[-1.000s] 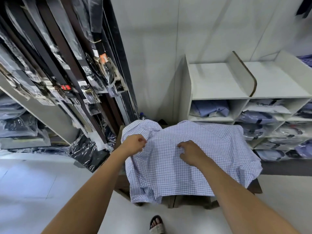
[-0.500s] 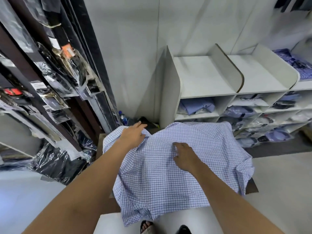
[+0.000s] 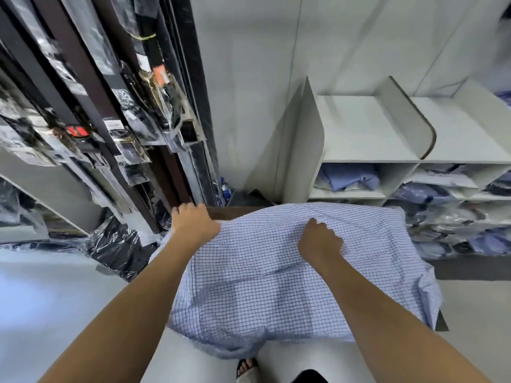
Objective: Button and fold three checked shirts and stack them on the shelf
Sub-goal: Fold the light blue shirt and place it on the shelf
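A blue-and-white checked shirt (image 3: 276, 277) lies spread over a low brown table (image 3: 235, 212), its near hem hanging off the front edge. My left hand (image 3: 193, 225) is at the shirt's far left corner, fingers curled over the edge of the cloth. My right hand (image 3: 318, 240) sits on the upper middle of the shirt, its fingers bent and pinching a ridge of fabric. The white shelf unit (image 3: 367, 128) stands just behind the table to the right, with bare top compartments between dividers.
Lower cubbies hold folded blue shirts (image 3: 348, 178) and bagged shirts (image 3: 431, 194). A rack of bagged belts and dark goods (image 3: 116, 128) fills the left side. A blue bottle (image 3: 226, 189) stands in the corner. My sandalled foot (image 3: 246, 369) shows below the table.
My left hand has slid out to the shirt's far left corner and curled on it. The right hand has gone from lying flat to pinching the fabric. The view has shifted.
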